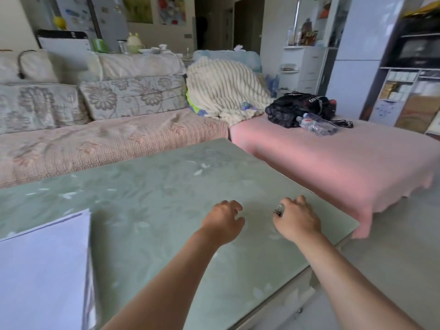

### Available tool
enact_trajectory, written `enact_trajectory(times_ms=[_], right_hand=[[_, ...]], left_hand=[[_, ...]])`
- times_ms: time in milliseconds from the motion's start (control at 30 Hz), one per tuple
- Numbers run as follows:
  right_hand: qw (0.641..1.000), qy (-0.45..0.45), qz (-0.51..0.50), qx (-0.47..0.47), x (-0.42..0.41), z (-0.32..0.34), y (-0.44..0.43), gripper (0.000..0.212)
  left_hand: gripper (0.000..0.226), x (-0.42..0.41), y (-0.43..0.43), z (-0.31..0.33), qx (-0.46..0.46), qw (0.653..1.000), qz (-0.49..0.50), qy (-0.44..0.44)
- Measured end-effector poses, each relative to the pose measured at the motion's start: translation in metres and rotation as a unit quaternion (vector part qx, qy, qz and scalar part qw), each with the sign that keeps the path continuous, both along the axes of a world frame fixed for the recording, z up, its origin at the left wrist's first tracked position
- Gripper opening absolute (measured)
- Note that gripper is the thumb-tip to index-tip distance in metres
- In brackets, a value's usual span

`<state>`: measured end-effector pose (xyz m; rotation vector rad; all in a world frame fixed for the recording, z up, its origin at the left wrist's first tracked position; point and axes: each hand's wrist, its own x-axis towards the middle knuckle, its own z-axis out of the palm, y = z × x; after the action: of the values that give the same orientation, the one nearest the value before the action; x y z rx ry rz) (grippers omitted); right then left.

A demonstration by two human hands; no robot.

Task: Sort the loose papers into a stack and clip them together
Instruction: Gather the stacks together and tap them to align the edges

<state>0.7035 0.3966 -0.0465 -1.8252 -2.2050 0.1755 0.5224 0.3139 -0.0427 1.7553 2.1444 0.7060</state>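
A stack of white papers (45, 263) lies at the near left of the green glass table (152, 186), partly cut off by the frame edge. My right hand (297, 220) is over the table's right side, its fingers closed around a small black binder clip (278, 211) with silver handles. To its left my left hand (225, 221) hovers just above the table with curled fingers apart and nothing in it. Both hands are well to the right of the papers.
A floral sofa (107, 139) runs behind the table. A pink-covered seat (333, 158) at the right holds a black bag (300, 108) and a plastic bottle (316, 126). The table's right edge (342, 239) drops to the floor just beside my right hand.
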Motion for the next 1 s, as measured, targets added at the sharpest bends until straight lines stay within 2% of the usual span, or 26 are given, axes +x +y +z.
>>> enact_trajectory(times_ms=[133, 267, 367, 500, 633, 767, 900, 1000], right_hand=[[0.995, 0.056, 0.083, -0.020, 0.007, -0.010, 0.015, 0.021], [0.975, 0.113, 0.187, -0.035, -0.005, -0.013, 0.016, 0.020], [0.956, 0.137, 0.250, -0.067, -0.017, -0.012, 0.012, 0.025], [0.946, 0.188, 0.233, -0.122, -0.010, -0.006, 0.014, 0.040], [0.951, 0.185, 0.203, -0.139, 0.001, -0.005, 0.015, 0.052], [0.956, 0.152, 0.222, -0.118, -0.008, -0.004, 0.009, 0.043], [0.956, 0.107, 0.254, -0.104, -0.035, 0.001, 0.000, 0.020], [0.949, 0.088, 0.279, -0.120, -0.067, 0.008, -0.017, 0.022]], left_hand=[[0.038, 0.014, 0.019, -0.011, 0.008, 0.999, -0.017, 0.026], [0.043, 0.014, 0.023, -0.017, 0.024, 0.999, -0.025, 0.033], [0.042, 0.012, 0.020, -0.020, 0.044, 0.998, -0.024, 0.042], [0.041, 0.013, 0.019, -0.022, 0.053, 0.997, -0.020, 0.047], [0.025, 0.020, 0.021, -0.018, 0.059, 0.997, -0.036, 0.024], [0.006, 0.010, 0.015, -0.017, 0.090, 0.996, -0.014, 0.021], [0.011, -0.019, -0.006, -0.010, 0.103, 0.995, 0.005, 0.010], [0.012, -0.047, -0.035, -0.004, 0.122, 0.992, 0.010, 0.026]])
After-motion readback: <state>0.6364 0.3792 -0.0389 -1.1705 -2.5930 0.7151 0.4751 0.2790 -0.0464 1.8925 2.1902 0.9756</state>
